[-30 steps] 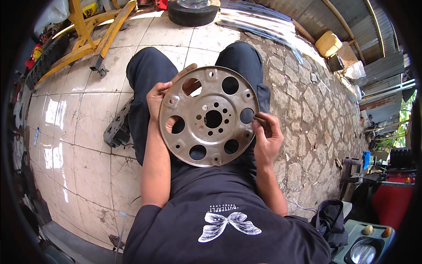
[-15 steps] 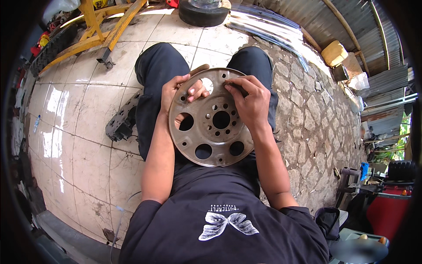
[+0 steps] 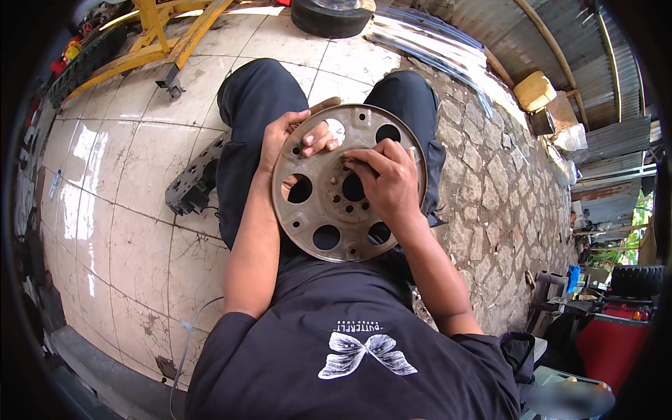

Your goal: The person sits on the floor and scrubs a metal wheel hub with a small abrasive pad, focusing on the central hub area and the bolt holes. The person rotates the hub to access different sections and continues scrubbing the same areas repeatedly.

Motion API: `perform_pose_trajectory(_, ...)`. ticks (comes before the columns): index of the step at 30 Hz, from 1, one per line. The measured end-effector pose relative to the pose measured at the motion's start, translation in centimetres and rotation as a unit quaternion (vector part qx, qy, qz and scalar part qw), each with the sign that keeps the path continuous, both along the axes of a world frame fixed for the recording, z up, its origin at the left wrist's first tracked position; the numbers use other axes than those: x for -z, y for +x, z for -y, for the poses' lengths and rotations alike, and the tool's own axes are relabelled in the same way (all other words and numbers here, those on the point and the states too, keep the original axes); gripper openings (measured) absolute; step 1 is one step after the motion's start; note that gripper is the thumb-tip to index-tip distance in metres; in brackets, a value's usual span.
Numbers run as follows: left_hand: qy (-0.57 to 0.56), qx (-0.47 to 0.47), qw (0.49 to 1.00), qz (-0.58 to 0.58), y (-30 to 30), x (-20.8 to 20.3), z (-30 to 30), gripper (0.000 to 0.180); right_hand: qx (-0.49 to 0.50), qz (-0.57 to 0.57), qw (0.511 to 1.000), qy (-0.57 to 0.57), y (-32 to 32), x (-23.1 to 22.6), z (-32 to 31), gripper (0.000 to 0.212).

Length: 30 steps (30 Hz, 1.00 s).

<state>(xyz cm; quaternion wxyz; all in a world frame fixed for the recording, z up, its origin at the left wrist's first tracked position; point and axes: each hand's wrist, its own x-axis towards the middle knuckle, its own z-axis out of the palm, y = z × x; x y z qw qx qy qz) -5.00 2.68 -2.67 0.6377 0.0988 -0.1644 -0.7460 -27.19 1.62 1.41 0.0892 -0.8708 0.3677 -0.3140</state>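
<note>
A round metal disc, rusty brown and pierced with large round holes around a small centre hole, rests tilted on the lap of a seated person in dark trousers and a black shirt. The left hand grips the disc at its upper left edge, palm behind the rim, with fingers curled through one of the large holes and clamped on the metal. The right hand lies over the face of the disc near its centre, fingers drawn together with their tips pressed to the surface just above the centre hole; whether they pinch anything small cannot be told.

Just beside the person's left leg, a dark ridged metal block lies on the floor of glossy white tiles. Beyond the knees, a yellow steel frame stands on the tiles, and a black tyre sits at the top edge. To the person's right the floor turns to rough stone paving, with a yellow plastic can near a corrugated metal wall.
</note>
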Motion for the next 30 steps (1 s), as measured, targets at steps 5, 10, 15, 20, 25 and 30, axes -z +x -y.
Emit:
perform_pose_trajectory(5,0.010,-0.006,1.000,0.005,0.0,-0.1,0.3,0.060,0.024,-0.014,0.999,-0.023,-0.8,-0.7,-0.1,0.012)
perform_pose_trajectory(10,0.006,0.010,1.000,-0.015,-0.2,-0.2,0.3,0.054,0.034,-0.022,0.999,-0.031,-1.3,0.3,-0.5,0.015)
perform_pose_trajectory(15,0.006,0.002,1.000,-0.012,-0.1,0.1,0.3,0.052,0.044,-0.014,0.998,-0.046,-0.5,-0.2,-0.3,0.015)
perform_pose_trajectory(20,0.044,0.006,0.999,0.011,-0.3,-0.4,0.2,0.052,0.016,0.000,1.000,-0.013,-1.2,0.4,-1.0,0.018)
perform_pose_trajectory(25,0.037,-0.002,0.999,0.010,-0.2,-0.3,0.3,0.051,0.015,0.010,0.999,-0.036,0.2,0.1,0.4,0.021)
perform_pose_trajectory(30,0.037,0.006,0.999,0.007,-0.1,0.2,0.2,0.052,0.000,-0.002,1.000,-0.011,-0.7,0.2,-1.0,0.018)
